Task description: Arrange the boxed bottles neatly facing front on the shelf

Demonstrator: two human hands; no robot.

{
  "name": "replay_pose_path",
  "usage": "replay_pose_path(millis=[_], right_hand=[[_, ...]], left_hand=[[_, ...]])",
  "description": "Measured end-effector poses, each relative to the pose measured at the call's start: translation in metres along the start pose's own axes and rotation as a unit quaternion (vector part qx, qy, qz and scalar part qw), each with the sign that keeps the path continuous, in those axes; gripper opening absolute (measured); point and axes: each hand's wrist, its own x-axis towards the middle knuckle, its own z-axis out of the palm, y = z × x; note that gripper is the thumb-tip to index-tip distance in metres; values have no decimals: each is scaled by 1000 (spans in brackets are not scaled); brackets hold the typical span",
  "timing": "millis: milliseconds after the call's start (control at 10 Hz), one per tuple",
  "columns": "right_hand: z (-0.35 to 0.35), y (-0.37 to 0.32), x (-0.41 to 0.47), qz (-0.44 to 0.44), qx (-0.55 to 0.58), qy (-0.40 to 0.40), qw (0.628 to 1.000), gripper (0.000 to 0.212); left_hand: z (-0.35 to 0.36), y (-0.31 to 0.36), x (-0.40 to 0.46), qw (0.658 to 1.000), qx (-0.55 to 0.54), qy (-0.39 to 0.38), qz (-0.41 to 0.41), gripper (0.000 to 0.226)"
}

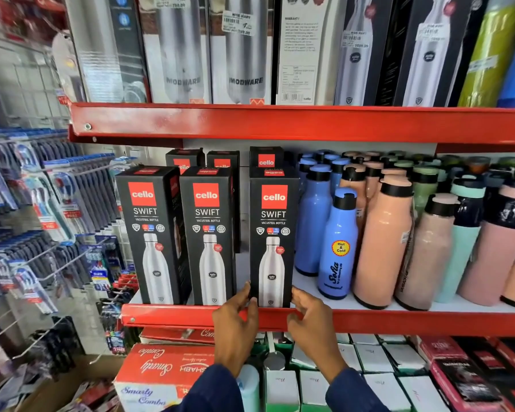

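Red metal shelving (369, 322) is filling the view of a shop aisle, with racks of toothbrushes (42, 218) hanging off to the left side. Along the front edge of the middle shelf, three black boxed bottles are standing upright with their printed fronts facing outward: the left box (150, 233), the middle box (208, 236) and the right box (272, 242). More black boxes (266, 159) are standing behind them toward the back of the shelf. Just beside the right box, loose blue bottles (338, 245) and peach bottles (381, 248) are crowding the right part of the same shelf.

Both hands are reaching up over the red front lip. The left hand (235, 319) is touching the lower left corner of the right box with its fingers spread, and the right hand (309, 316) is touching the lower right corner, fingers likewise apart; neither is wrapping around the box, which is sitting between them on the shelf. Dark blue sleeves (357, 391) are covering the wrists. Below, red cartons (155, 373) and white cartons (366, 367) are sitting on the lower shelf.
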Motion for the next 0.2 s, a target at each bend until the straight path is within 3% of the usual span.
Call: replay_pose_path(millis=[200], right_hand=[[-5,-7,0,-7,42,0,999,52]], left_hand=[[-3,4,-2,1000,-6,-5,22,45]])
